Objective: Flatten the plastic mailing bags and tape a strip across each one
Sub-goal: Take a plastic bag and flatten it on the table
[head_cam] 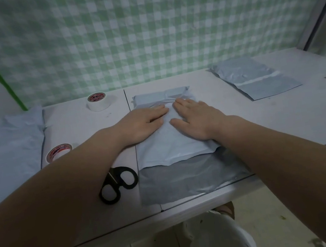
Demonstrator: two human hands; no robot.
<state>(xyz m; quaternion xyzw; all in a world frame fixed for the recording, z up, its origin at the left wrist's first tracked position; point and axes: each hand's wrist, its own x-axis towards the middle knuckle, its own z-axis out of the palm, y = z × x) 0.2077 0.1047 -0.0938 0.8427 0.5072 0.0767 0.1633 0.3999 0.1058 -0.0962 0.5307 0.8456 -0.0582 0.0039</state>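
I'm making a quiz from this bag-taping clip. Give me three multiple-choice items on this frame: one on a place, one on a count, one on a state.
1. Where are the scissors?
A. beside the near tape roll, at the table's front
B. on the far right bag
C. in a hand

2. How many tape rolls are on the table?
A. one
B. two
C. four

3. What are the hands doing?
A. cutting tape
B. lifting a bag
C. pressing flat on the middle bag

Key: 1 A, black handles lie below the near roll; 2 B, another roll sits farther back; 3 C, left hand and right hand lie palm-down.
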